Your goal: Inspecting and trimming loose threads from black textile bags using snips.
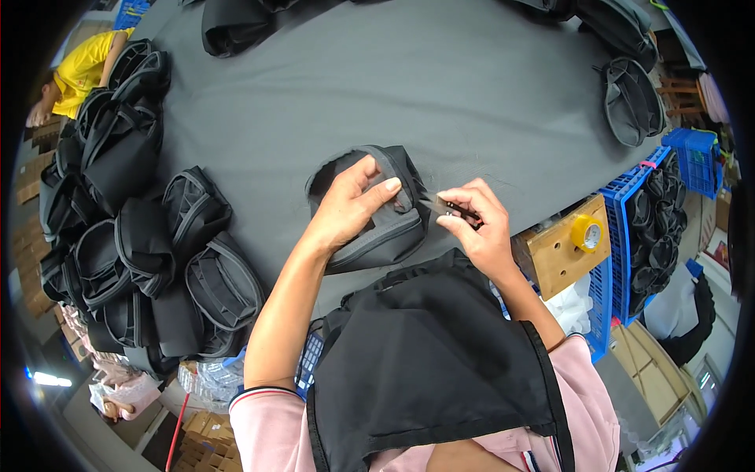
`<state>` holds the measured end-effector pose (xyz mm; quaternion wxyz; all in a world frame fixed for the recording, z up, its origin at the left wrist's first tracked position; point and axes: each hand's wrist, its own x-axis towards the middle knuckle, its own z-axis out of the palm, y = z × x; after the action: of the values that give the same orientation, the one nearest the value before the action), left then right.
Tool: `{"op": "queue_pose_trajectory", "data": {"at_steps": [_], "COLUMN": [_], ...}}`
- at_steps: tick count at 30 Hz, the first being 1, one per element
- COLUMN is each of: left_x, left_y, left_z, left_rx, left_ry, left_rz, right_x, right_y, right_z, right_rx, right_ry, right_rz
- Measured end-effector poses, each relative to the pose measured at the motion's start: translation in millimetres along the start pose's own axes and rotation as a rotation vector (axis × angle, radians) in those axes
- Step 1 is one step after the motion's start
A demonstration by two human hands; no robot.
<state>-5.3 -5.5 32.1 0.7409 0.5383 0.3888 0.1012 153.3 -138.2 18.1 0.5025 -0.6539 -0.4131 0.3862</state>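
Note:
A black fabric pouch [393, 240] with a zipper edge lies in front of me on the dark grey table cover, its mouth open. My left hand [350, 200] grips the pouch's edge, thumb outside and fingers tucked into the opening. In my right hand [486, 224] is a pair of small thread snips [456, 209], held between thumb and fingers. The blades point left and reach the pouch's right side beside my left thumb. Whether a thread lies between them is too small to tell.
Black pouches [130, 236] are heaped along the table's left side; another pouch [631, 102] lies far right. At my right are a wooden board [550, 256] with a yellow tape roll [586, 233] and a blue crate [617, 259] of pouches. A person in yellow [86, 71] is at far left.

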Motion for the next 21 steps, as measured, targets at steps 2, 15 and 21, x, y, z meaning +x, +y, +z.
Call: {"op": "queue_pose_trajectory", "data": {"at_steps": [2,15,21], "left_x": [-3,-10,-16], "left_y": [-1,1,0], "left_z": [-4,-3,-8], "left_rx": [0.011,-0.055,-0.190], "left_ry": [0.020,-0.017,0.018], "left_rz": [-0.011,0.007,-0.021], "right_x": [0,14,10], "right_y": [2,5,-15], "right_z": [-1,-1,4], "right_rx": [0.006,-0.254,-0.179], "right_ry": [-0.049,-0.124,-0.076], "right_rz": [-0.017,-0.322,-0.297]}}
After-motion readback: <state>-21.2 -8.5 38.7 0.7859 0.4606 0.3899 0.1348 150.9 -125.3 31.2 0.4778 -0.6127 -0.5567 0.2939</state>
